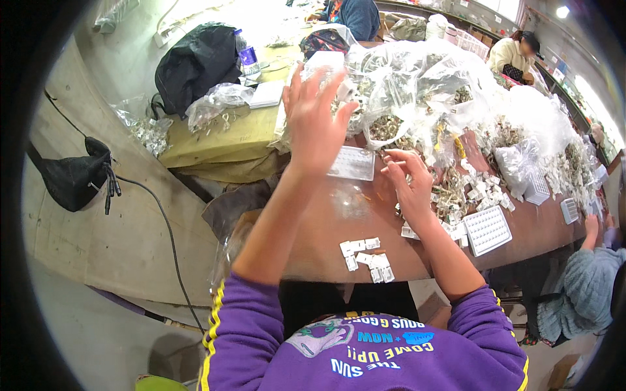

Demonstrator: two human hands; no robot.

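My left hand (pixel 316 120) is raised over the far left side of the table, its fingers spread and slightly blurred, with nothing visible in it. Just behind it is a stack of white trays (pixel 325 60). A white rectangular tray (pixel 354 163) lies on the brown tabletop between my hands. To the right of that tray, my right hand (pixel 411 186) is closed with thumb and fingers drawn together; a small pale bit shows at the fingertips, too small to name. Close by the right hand lies a heap of small white plastic parts with wires (pixel 450 182).
Several small white pieces (pixel 368 259) lie near the table's front edge. A white gridded tray (pixel 488 231) sits to the right. Clear plastic bags (pixel 450 72) of parts pile up behind. A black bag (pixel 199 68) rests at the far left. Other people (pixel 577 287) work around the table.
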